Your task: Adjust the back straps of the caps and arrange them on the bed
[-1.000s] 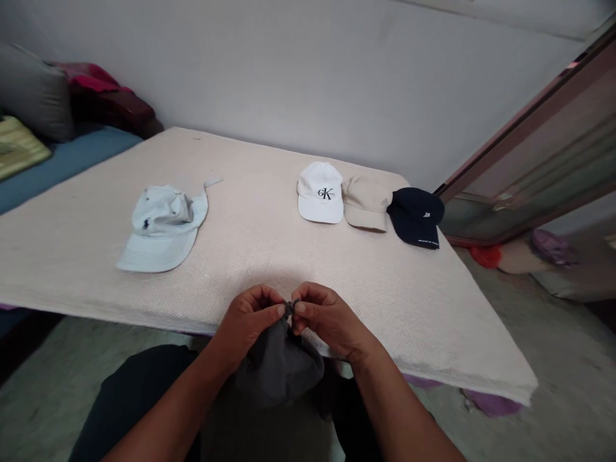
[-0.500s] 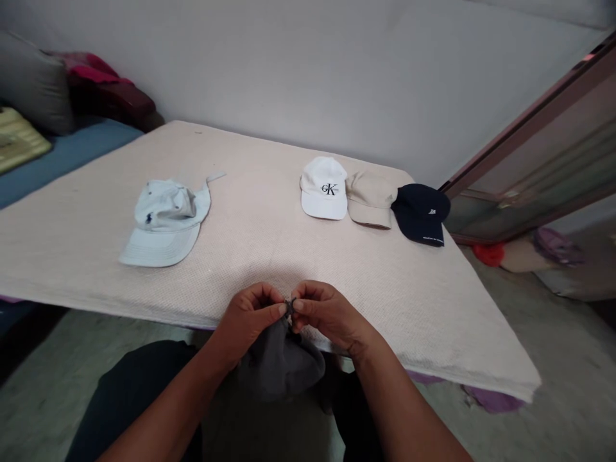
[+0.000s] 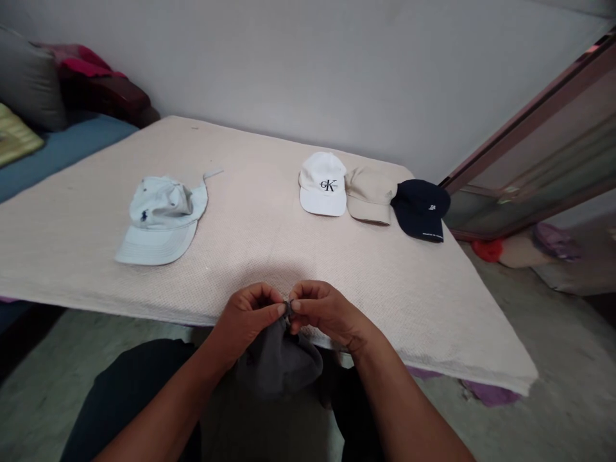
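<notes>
A dark grey cap (image 3: 279, 362) hangs over my lap at the near edge of a cream-covered mattress (image 3: 269, 231). My left hand (image 3: 248, 317) and my right hand (image 3: 322, 314) both pinch its back strap between thumb and fingertips, the fingers meeting in the middle. Further out on the cover lie a pale blue cap (image 3: 161, 218) at the left and, in a row at the right, a white cap with a black logo (image 3: 323, 185), a beige cap (image 3: 369, 196) and a navy cap (image 3: 422, 208).
A grey wall runs behind the mattress. At the far left are a blue sheet (image 3: 62, 151), a grey pillow (image 3: 26, 80) and red cloth (image 3: 91, 70). A framed glass panel (image 3: 539, 154) leans at the right, with small items on the floor beneath it.
Both hands stay pinched on the grey cap's strap with only slight finger movement. The view has shifted a little, so the caps sit slightly higher in the picture.
</notes>
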`<action>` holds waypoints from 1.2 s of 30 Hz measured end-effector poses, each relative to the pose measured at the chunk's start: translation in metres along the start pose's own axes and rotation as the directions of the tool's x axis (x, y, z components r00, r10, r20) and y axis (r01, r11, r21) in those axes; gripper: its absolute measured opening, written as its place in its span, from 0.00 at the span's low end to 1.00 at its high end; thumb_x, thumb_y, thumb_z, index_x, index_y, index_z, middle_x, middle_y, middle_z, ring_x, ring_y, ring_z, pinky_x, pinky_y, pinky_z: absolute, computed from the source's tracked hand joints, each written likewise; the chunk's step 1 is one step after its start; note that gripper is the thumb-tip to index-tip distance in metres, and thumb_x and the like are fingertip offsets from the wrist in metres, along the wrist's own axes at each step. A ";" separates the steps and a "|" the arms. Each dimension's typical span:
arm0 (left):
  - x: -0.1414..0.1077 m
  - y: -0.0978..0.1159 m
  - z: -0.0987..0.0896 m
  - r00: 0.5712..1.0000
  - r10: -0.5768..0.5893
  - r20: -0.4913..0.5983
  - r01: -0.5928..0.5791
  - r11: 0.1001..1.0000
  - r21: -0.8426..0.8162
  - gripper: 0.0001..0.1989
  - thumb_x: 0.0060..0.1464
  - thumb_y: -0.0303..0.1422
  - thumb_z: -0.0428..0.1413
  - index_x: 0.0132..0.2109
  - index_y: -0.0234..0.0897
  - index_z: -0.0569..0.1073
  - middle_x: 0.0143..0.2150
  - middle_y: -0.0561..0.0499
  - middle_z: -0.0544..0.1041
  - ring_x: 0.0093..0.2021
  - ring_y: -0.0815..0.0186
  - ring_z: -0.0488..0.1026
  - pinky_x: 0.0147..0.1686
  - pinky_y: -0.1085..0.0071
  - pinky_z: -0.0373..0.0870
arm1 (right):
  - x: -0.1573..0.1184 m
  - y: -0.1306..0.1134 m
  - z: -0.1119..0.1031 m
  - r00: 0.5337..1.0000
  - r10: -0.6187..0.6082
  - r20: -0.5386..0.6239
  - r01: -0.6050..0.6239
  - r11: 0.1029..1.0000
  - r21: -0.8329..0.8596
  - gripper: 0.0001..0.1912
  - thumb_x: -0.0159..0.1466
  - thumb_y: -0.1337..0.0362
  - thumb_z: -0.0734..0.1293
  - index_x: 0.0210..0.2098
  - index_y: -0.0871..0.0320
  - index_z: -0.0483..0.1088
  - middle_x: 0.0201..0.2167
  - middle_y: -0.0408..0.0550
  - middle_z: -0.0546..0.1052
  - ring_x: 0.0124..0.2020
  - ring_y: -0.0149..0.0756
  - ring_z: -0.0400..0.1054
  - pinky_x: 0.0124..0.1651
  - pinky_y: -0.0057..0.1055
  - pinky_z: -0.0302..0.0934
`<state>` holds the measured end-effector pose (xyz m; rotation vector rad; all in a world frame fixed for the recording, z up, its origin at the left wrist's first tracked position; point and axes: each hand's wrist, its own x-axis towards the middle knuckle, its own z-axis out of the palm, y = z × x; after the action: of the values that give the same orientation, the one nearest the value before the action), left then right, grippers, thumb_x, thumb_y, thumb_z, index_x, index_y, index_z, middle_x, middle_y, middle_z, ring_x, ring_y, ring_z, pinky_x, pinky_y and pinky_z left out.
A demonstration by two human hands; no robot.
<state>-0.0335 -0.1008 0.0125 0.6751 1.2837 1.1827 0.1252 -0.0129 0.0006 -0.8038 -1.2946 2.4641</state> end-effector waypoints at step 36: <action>0.002 0.000 -0.005 0.997 -0.049 0.063 0.037 0.981 0.188 0.05 0.46 0.32 0.59 0.28 0.36 0.71 0.25 0.56 0.69 0.26 0.71 0.65 0.28 0.74 0.59 | -0.002 -0.001 -0.004 0.998 0.059 -0.001 -0.059 0.991 -0.118 0.08 0.55 0.63 0.70 0.31 0.60 0.71 0.22 0.42 0.73 0.24 0.29 0.68 0.33 0.29 0.63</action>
<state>-0.0389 -0.0998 0.0109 0.8131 1.3568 1.0038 0.1293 -0.0111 0.0001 -0.8799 -1.4486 2.4528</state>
